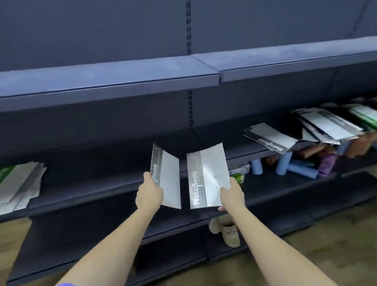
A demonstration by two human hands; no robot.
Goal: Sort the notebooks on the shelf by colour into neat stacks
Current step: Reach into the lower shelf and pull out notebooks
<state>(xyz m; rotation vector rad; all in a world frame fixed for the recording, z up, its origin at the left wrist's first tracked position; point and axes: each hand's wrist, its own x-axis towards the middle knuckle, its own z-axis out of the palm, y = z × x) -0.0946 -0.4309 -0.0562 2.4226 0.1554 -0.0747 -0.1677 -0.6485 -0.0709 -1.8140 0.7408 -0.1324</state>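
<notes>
Two grey notebooks are being held up in front of the dark shelf (108,189), slightly apart: the left notebook (167,180) is tilting, the right notebook (206,178) is facing the camera. The left hand (148,193) is gripping the first one, the right hand (232,195) is pinching the second. A green-and-white stack (7,187) is lying on the shelf at far left, and a mixed pile (326,124) is leaning at right.

2 hands: left hand (148,193), right hand (231,194). 2 grey notebooks held, one each: left notebook (168,180), right notebook (206,176). 2 notebook piles on shelf (108,189): left pile (9,186), right pile (326,127); per-pile count unreadable.
</notes>
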